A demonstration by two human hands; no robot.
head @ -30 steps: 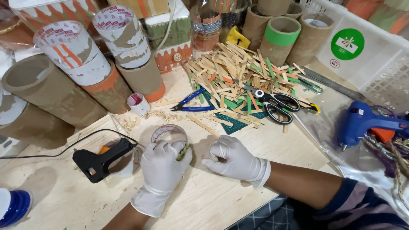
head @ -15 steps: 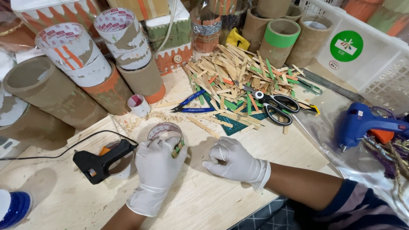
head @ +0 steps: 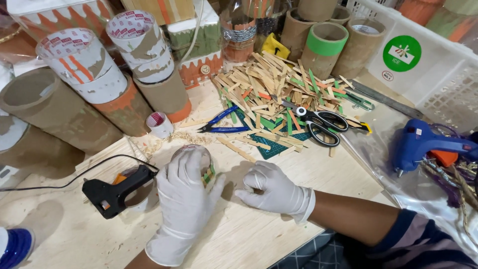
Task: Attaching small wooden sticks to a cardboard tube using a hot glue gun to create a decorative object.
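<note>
Both hands wear white gloves over a wooden table. My left hand wraps over a small clear round container with small green and orange sticks fixed to its side. My right hand rests on the wood just to the right of it, fingers curled; whether it pinches a small piece is hidden. A black glue gun with a black cord lies just left of my left hand.
A heap of wooden craft sticks covers a green mat behind the hands. Black scissors and blue-handled pliers lie by it. Cardboard tubes stand at left and back. A blue glue gun and white crate are right.
My left hand and the clear container have shifted slightly toward me. The right hand stays curled on the wood beside it. Nothing else moved.
</note>
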